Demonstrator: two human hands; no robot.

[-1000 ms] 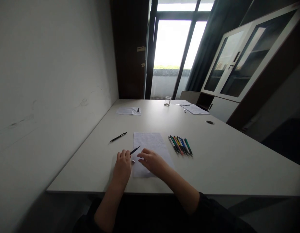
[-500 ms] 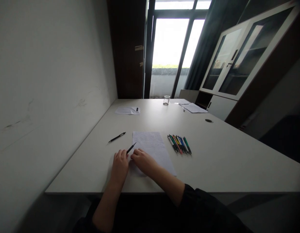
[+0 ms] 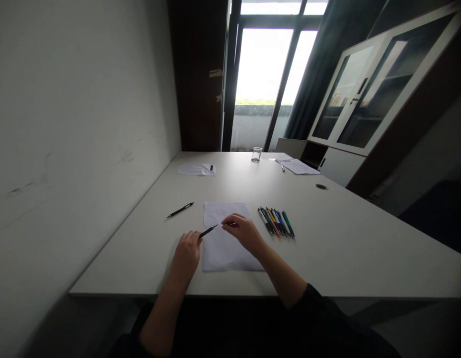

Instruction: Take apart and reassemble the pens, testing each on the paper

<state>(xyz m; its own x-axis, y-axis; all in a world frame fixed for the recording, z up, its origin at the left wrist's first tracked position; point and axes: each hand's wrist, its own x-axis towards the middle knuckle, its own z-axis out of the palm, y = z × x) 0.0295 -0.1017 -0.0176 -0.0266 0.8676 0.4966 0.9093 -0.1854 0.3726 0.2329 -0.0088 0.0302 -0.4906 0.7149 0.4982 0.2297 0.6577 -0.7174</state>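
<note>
My left hand (image 3: pixel 187 250) is closed around a dark pen (image 3: pixel 207 232), whose thin pointed end sticks out up and to the right. Opposite that point, a small gap away, my right hand (image 3: pixel 242 229) has thumb and fingers drawn together in a pinch. Something tiny may be between those fingertips, but it is too small to name. Both hands are over a sheet of lined paper (image 3: pixel 225 256) with handwriting near its top. Left of the paper lies a black pen (image 3: pixel 180 210). Several pens in mixed colours (image 3: pixel 276 222) lie side by side on the right.
The white table (image 3: pixel 345 238) meets a wall on the left. Toward its far edge stand a glass (image 3: pixel 256 154), a paper sheet (image 3: pixel 196 169) and a paper stack (image 3: pixel 299 166) with a pen (image 3: pixel 282 167) beside it. A round cable hole (image 3: pixel 322 187) is at the right.
My right hand has moved up and right, away from my left hand. The pen in my left hand now tilts lower, its point further right. More of the paper shows.
</note>
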